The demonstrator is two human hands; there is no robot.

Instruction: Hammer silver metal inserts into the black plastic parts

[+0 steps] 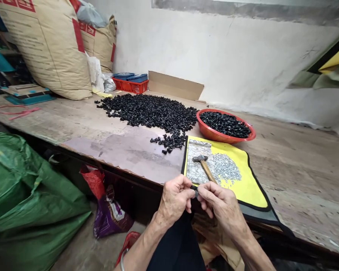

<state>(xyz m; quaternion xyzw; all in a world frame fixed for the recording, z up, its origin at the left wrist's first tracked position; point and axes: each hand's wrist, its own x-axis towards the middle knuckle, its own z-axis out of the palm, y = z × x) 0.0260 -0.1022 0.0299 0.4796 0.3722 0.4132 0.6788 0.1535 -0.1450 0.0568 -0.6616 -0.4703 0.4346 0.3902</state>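
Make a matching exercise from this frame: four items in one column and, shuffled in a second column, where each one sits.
Items
1. Hammer
2. Red bowl
3. Green woven sack
4. Red crate

Places
A. Below the bench, at the left
B. Lying on the yellow mat
C. At the back of the bench, under blue boxes
D. Beside the mat, holding black pieces

Pairs: 1-B, 2-D, 3-A, 4-C
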